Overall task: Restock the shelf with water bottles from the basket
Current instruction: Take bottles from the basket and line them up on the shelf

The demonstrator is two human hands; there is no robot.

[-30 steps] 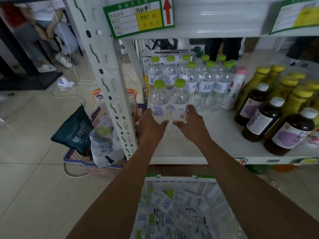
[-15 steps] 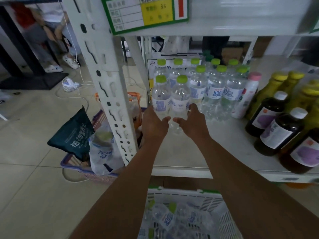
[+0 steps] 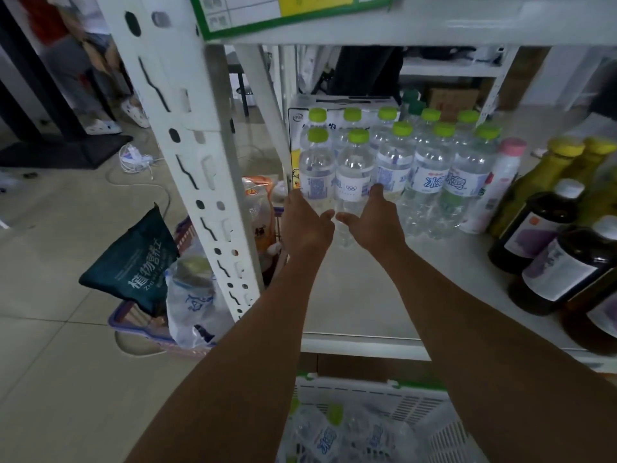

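Note:
Two clear water bottles with green caps stand side by side at the left end of the white shelf board [image 3: 360,289]. My left hand [image 3: 305,223] grips the left water bottle [image 3: 316,168] low on its body. My right hand [image 3: 375,220] grips the right water bottle [image 3: 354,177] the same way, thumbs nearly meeting in front. Both bottles are upright and sit against the row of shelved water bottles [image 3: 430,175]. Below my arms, the white basket [image 3: 430,412] holds several more water bottles [image 3: 320,436] lying down.
Dark brown bottles [image 3: 561,262], yellow-capped bottles [image 3: 547,175] and a pink-capped bottle [image 3: 497,185] fill the shelf's right side. The upright post [image 3: 187,152] stands just left of my left hand. A purple floor basket [image 3: 133,319] with bags sits beyond it. The upper shelf [image 3: 434,25] is overhead.
Both hands have carried the two bottles deeper onto the shelf, up against the standing row. My view has moved closer to the shelf.

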